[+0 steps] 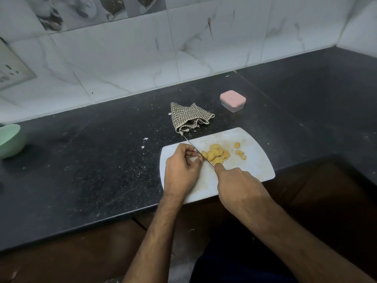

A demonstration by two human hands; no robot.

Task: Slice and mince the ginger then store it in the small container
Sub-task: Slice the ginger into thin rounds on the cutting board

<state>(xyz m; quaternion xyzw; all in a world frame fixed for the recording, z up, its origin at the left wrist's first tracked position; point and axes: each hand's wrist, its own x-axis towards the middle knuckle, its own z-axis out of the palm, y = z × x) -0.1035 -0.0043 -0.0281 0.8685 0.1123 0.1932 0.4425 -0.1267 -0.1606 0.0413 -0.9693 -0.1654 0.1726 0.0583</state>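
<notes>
Now, right hand [237, 181] clenching knife [196, 149], forefinger extended, left hand [181, 167] fingers curled pinching ginger [216, 154].

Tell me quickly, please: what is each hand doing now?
Left hand: fingers curled, pinching the last ginger piece on the cutting board.
Right hand: grips the knife.

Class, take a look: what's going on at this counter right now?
A person is slicing ginger on a white board. The right hand grips a knife, its blade down by the slices; the left hand holds the last piece at the blade. Nothing is minced yet. The pink-lidded container sits shut behind the board, beside a checked cloth.
</notes>
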